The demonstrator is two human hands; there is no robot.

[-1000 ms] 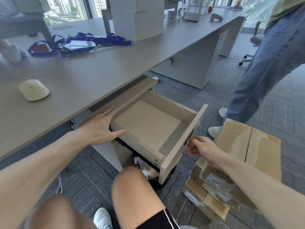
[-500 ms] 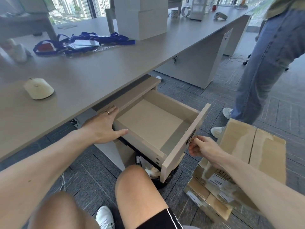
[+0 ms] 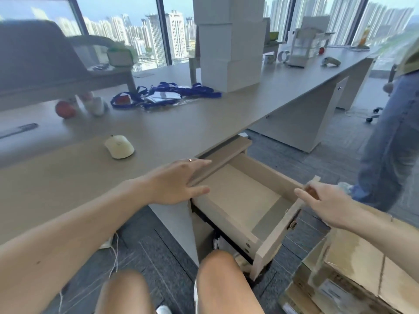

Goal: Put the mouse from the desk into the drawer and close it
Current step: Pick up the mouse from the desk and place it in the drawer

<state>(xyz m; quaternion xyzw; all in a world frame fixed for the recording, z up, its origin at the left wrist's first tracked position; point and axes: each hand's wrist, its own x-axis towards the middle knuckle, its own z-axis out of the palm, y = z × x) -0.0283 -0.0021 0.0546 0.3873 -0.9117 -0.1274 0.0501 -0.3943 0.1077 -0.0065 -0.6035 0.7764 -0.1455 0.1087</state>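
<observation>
Head view: you are seated at the tabletop (image 3: 68, 182), looking down past your bare knees at an open drawer.
Mouse: your cream-coloured mouse (image 3: 119, 146) lies on the tabletop, left of the drawer and well apart from both hands; nothing touches it.
Drawer: the drawer (image 3: 240, 200) is pulled out from under the tabletop edge, and its pale bottom shows bare.
Drawer front: the front panel (image 3: 275, 241) stands at the near-right end, with a small metal lock fitting on its outer face.
Left hand: your left hand (image 3: 179, 182) is spread flat with fingers extended, palm down. It rests over the tabletop edge and the drawer's left rear corner; a ring shows on one finger. It grips nothing.
Right hand: your right hand (image 3: 326, 205) is loosely open at the top of the drawer front's far end, fingers stretched toward the panel. You cannot tell from this angle whether the fingertips touch the panel.
Other items on tabletop: blue lanyards (image 3: 167, 95) lie in a heap farther back, beside stacked white boxes (image 3: 231, 44).
Floor: cardboard boxes (image 3: 353, 268) sit just right of the drawer, under your right forearm.
Bystander: a person in jeans (image 3: 394, 141) stands at the right.
</observation>
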